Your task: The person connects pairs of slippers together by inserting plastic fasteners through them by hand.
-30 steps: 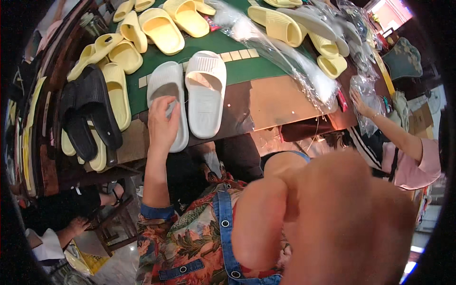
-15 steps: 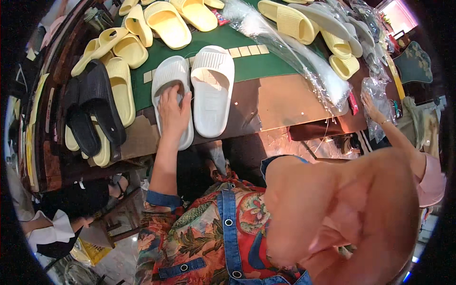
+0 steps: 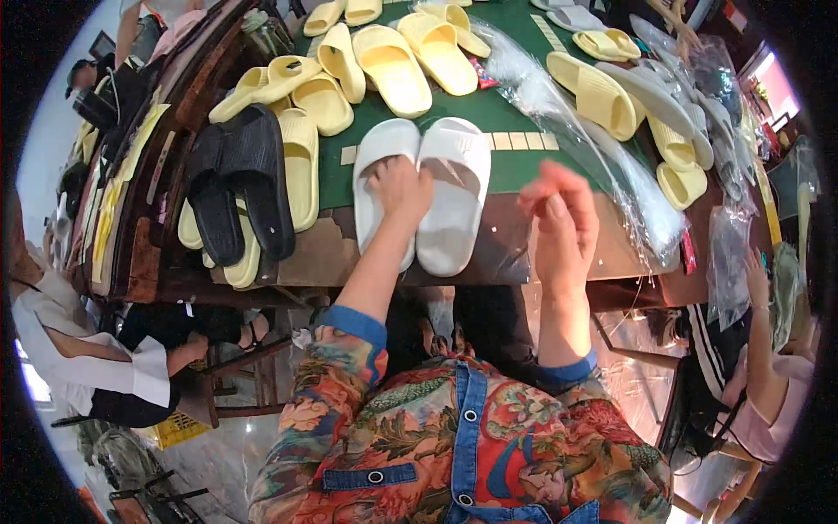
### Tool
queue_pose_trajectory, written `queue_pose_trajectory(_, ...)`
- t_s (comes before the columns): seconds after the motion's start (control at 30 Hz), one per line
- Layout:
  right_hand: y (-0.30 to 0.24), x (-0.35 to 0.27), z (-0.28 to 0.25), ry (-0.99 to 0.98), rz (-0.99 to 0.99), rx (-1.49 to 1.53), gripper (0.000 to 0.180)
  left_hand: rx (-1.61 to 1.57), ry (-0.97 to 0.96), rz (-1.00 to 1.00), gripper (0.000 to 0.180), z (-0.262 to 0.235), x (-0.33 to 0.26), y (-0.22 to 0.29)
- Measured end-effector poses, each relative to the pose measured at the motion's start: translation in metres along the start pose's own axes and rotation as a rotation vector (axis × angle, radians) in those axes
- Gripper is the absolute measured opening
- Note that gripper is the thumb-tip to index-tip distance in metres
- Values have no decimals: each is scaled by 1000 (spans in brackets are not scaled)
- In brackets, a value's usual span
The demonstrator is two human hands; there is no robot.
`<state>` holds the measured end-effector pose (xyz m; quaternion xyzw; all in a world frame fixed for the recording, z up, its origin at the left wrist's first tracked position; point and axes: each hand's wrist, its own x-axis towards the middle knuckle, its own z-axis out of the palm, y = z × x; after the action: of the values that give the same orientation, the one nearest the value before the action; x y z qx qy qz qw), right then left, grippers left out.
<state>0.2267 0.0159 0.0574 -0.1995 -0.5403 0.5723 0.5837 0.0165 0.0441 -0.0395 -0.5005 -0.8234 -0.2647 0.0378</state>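
Observation:
Two pale grey-white slide sandals stand side by side at the table's near edge. My left hand (image 3: 403, 190) grips the left slide sandal (image 3: 388, 138), with its fingers reaching into the foot opening below the strap and partly hidden there. The right slide sandal (image 3: 447, 236) lies close beside it, sole down, with its strap away from me. My right hand (image 3: 566, 229) is raised in the air to the right of the pair. It is empty, its fingers loosely bent and apart from the thumb, the fingertips slightly blurred.
Black slides (image 3: 249, 183) lie over yellow ones at the left. More yellow slides (image 3: 393, 70) sit along the far side on a green mat (image 3: 515, 179). Clear plastic bags (image 3: 602, 157) stretch along the right. A co-worker's arm (image 3: 758, 341) is at the right; another person (image 3: 105, 349) sits left.
My right hand has come from close below the camera to above the table's edge. My left hand stays at the left slide sandal. The view has shifted, so the scene sits farther right.

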Motion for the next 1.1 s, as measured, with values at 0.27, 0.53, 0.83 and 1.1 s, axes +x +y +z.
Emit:
queue_pose_trajectory(0.27,49,16,-23,205,161,35,15,165,34,-18,35,-27,17,-79)
queue_pose_trajectory(0.53,31,98,-4,59,-64,-589,33,51,-42,65,45,-44,6,-77)
queue_pose_trajectory(0.83,48,172,11,-45,-92,-710,27,-238,229,401,36,-78,-78,-62)
queue_pose_trajectory(1.1,111,238,-3,-120,164,-942,23,-494,68,740,30,-43,-111,1)
